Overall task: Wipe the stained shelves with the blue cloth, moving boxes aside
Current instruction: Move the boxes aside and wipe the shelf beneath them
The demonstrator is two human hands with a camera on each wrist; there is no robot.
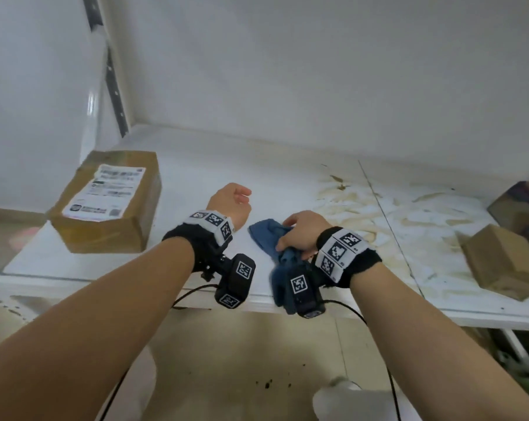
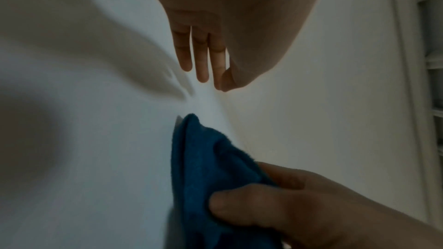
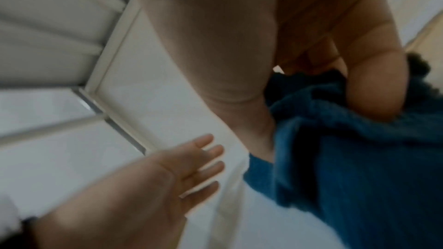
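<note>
Crumpled blue terry cloth (image 1: pixel 272 238) sat bunched in the right hand's (image 1: pixel 299 232) grasp, at three o'clock from the empty, slack-fingered left hand (image 1: pixel 229 205).

**Shelf and its load**

White shelf (image 1: pixel 287 165), back wall white. Right half carries yellowish, flaky stains (image 1: pixel 357 205); left half looks clean. A seam runs front to back through the stained part. Labelled box (image 1: pixel 105 202) lies at the left end, overhanging the edge. Two brown boxes at the right end: one near the front (image 1: pixel 500 259), one further back (image 1: pixel 521 202). Blue cloth (image 1: pixel 269 235) lies mid-shelf, draping over the front edge.
</note>
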